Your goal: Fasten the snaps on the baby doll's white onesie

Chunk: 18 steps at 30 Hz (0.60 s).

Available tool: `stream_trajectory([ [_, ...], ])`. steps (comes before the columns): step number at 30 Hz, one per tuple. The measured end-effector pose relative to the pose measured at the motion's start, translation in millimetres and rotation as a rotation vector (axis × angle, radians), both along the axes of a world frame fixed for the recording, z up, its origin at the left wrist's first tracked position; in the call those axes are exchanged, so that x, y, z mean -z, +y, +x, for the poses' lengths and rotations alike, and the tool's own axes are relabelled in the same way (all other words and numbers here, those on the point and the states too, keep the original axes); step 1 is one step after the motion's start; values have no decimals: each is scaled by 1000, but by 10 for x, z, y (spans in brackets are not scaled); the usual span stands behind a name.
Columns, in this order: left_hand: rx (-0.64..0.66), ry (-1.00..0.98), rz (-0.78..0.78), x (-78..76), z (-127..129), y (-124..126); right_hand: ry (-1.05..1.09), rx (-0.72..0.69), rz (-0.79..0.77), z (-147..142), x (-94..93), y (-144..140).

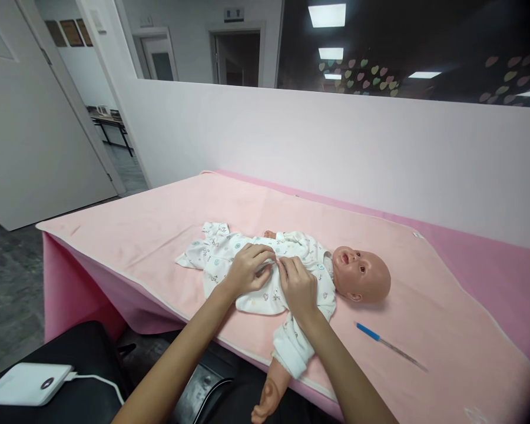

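A baby doll [365, 275] lies on its back with its head to the right, dressed in a white printed baby shirt [259, 301]. Matching printed pants [194, 253] cover its lower body at the left. My left hand [249, 270] pinches the shirt front over the belly, its fingertips curled on the fabric. Close beside it, my right hand [298, 284] has thumb and fingers closed on the same shirt edge. The exact fastening between the fingertips is hidden. One doll arm sticks out over the near table edge, its white cuff [294, 348] bunched.
A blue-capped pen [391, 346] lies right of the doll on the pink blanket [150, 235]. On a black seat at the lower left sits a white power bank [29, 384] with a cable. A white wall [335, 141] with a window stands behind the table.
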State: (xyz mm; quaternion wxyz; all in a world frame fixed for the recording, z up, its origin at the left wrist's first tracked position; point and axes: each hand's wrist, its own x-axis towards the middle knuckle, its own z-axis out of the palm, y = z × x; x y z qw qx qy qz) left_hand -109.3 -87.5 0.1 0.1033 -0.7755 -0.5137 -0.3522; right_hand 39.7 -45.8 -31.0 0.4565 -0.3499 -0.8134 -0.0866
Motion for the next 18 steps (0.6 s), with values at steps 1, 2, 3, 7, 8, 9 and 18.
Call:
stream_trajectory([
  [1, -11, 7, -3, 3, 1, 1, -2, 1, -1, 0, 1, 0],
  [2, -25, 12, -8, 3, 3, 2, -4, 2, -3, 1, 1, -1],
  [3, -39, 15, -18, -1, 7, 2, -7, 2, -6, 2, 1, -2],
  [7, -78, 12, -88, -36, 30, 0, -15, 1, -15, 8, -3, -5],
  [8, -83, 2, -107, -44, 33, 0, -16, 3, -15, 8, -5, -6],
  [9, -85, -13, -125, -49, 34, 2, -16, 5, -14, 8, -5, -6],
  [18, -28, -146, -238, -31, -22, 40, -25, 16, -5, -2, 5, -5],
])
